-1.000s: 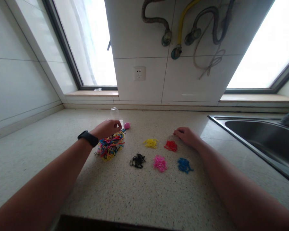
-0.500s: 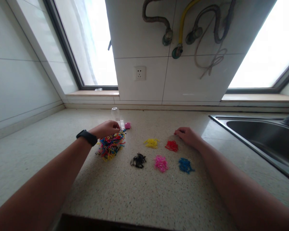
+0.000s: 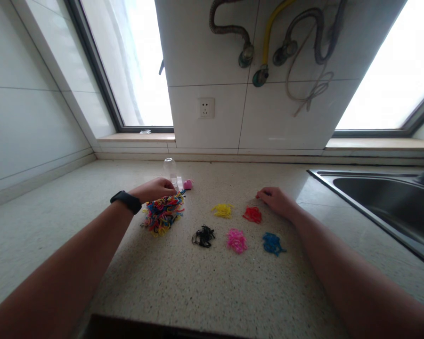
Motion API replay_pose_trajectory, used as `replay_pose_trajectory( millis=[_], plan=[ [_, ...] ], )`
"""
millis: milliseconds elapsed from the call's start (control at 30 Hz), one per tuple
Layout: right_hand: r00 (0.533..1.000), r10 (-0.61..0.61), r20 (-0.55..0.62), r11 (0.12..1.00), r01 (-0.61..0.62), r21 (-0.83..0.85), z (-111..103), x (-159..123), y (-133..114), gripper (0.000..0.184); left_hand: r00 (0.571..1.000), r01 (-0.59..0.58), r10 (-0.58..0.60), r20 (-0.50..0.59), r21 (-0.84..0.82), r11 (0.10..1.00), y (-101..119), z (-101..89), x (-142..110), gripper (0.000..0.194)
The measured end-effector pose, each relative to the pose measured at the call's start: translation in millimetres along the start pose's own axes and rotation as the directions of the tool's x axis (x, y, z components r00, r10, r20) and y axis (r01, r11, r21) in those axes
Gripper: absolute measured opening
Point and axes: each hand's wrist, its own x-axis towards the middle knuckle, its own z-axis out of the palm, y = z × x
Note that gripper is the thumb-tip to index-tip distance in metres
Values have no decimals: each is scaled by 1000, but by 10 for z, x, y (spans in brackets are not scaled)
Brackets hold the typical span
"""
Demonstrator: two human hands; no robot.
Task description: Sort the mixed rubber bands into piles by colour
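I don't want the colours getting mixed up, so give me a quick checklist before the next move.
1. Yellow pile and red pile apart: ok, a gap shows.
2. Black pile, pink pile and blue pile apart: ok.
3. Mixed heap all one colour: not ok, several colours lie tangled together.
4. Left hand at the mixed heap: ok, over its far edge.
5. Left hand's hold on a single band: cannot tell, too small.
6. Right hand off the red pile: ok, just beyond it.
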Motion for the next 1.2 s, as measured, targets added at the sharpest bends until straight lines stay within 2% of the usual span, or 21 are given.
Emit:
replay_pose_trajectory(
  millis=[167, 367, 633, 767, 900, 1033, 1200],
  plan=[
    [999, 25, 24, 999, -25, -26, -9, -5, -22, 34, 1000, 26, -26, -2, -33, 999, -29, -10, 13, 42],
    [1000, 12, 4, 1000, -12, -3, -10, -13, -19, 32, 999, 23, -19, 37, -110, 994, 35, -23, -16, 44],
    [1000, 15, 1, 1000, -15, 7, -1, -8, -10, 33, 999, 40, -35, 39, -133, 990, 53, -34, -23, 27],
    [1000, 10, 3, 1000, -10, 16, -1, -10, -11, 34, 999, 37, -36, 10, -164, 986, 60, -32, -25, 25],
    [1000, -3, 1, 1000, 3, 22, -3, -6, -8, 33, 997, 6, -24, -74, -234, 972, 89, -29, -28, 34],
    [1000, 20, 6, 1000, -20, -3, -5, -2, -12, 33, 992, -45, 4, -126, -324, 945, 185, -14, -52, 41],
    [1000, 16, -5, 1000, -16, 8, 5, 1, -3, 32, 991, -110, 65, -117, -435, 894, 451, 74, -96, 37]
  ],
)
